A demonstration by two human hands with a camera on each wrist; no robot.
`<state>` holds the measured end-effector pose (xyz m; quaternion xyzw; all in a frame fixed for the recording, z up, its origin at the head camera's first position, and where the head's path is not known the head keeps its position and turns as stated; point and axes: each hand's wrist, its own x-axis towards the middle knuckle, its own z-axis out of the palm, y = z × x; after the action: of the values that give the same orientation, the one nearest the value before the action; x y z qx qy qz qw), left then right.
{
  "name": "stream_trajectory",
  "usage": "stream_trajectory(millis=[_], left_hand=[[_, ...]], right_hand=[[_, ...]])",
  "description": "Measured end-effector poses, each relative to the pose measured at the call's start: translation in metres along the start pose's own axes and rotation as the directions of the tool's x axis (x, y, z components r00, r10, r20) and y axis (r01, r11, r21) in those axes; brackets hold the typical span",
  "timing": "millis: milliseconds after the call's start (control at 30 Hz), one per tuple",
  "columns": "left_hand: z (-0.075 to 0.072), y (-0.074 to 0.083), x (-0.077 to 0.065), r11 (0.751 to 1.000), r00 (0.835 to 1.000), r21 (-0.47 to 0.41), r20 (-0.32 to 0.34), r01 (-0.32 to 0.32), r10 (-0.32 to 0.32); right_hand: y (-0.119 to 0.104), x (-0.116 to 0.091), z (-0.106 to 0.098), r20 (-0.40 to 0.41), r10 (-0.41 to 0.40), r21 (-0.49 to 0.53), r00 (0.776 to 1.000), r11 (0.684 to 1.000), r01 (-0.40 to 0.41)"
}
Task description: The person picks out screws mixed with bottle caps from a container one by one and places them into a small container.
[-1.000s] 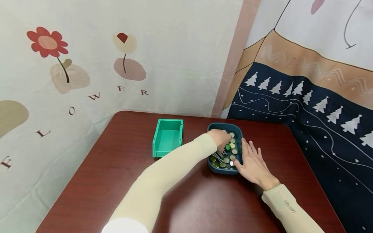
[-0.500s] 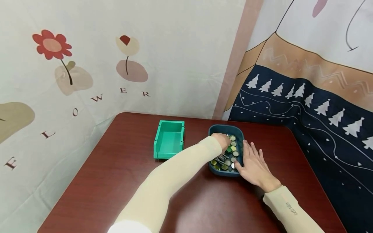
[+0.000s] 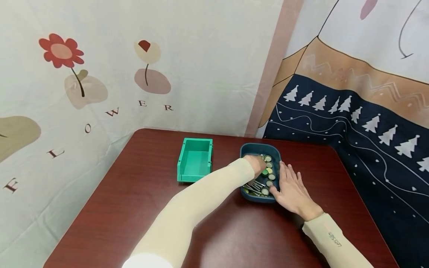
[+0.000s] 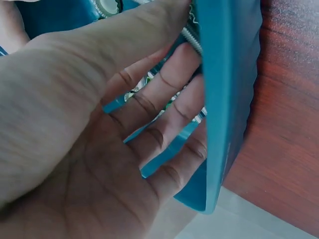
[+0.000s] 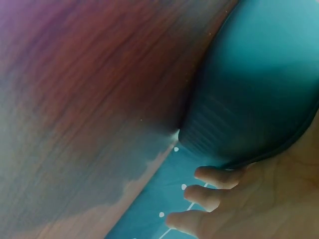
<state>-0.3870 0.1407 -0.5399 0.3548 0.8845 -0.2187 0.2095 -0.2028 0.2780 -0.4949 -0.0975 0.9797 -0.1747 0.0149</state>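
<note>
Head view has the left hand (image 3: 255,165) reaching down into a dark blue tray (image 3: 260,200), over bottle caps (image 3: 272,176) and metal screws (image 3: 256,186) that lie loose on its floor. Left wrist view shows that hand's thumb stretched out and several fingers slightly bent, gaps between them — whether thumb and forefinger pinch anything, I cannot tell. The right hand (image 3: 295,193) rests against the tray's right side, fingers straight, thumb spread away from them at the rim. The tray sits toward the right of a reddish-brown table (image 3: 110,197); a green bin (image 3: 196,163) stands to its left — apart from it, near the far edge.
</note>
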Motion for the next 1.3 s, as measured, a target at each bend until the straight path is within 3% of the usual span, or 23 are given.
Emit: stream_trajectory(millis=[200,333,400,533,633,700,833,1167,1300], left_hand=[[-0.001,-0.004,-0.001,0.996,0.997,-0.051,-0.034,-0.072,0.070],[-0.009,-0.005,-0.017,0.990,0.996,-0.112,-0.035,-0.087,0.084],[-0.018,-0.004,-0.034,0.988,0.997,-0.136,-0.033,-0.080,0.076],[-0.042,-0.003,-0.097,0.973,0.993,-0.201,-0.066,-0.112,0.101],[-0.055,-0.008,-0.139,0.943,0.983,-0.285,-0.118,-0.171,0.142],[-0.056,-0.011,-0.151,0.917,0.977,-0.349,-0.152,-0.193,0.147],[-0.055,-0.018,-0.160,0.878,0.966,-0.422,-0.217,-0.225,0.143],[-0.043,-0.043,-0.181,0.862,0.920,-0.430,-0.379,-0.269,0.099],[-0.035,-0.057,-0.189,0.846,0.917,-0.467,-0.395,-0.257,0.061]], right_hand=[[0.003,0.001,0.002,0.002,-0.002,0.015,1.000,1.000,0.002],[0.004,0.002,0.004,0.013,0.002,0.039,1.000,0.999,-0.003],[0.005,0.003,0.005,0.013,0.002,0.044,1.000,0.999,-0.003],[0.005,0.003,0.005,0.013,0.004,0.047,1.000,0.999,-0.004],[0.005,0.004,0.005,0.017,0.005,0.052,1.000,0.999,-0.006],[0.005,0.004,0.005,0.021,0.004,0.061,1.000,0.998,-0.006],[0.007,0.004,0.005,0.028,-0.001,0.079,1.000,0.997,-0.001],[0.016,0.004,-0.001,0.046,-0.052,0.057,0.998,0.997,0.050],[0.018,0.004,0.000,0.045,-0.062,0.044,0.997,0.997,0.061]])
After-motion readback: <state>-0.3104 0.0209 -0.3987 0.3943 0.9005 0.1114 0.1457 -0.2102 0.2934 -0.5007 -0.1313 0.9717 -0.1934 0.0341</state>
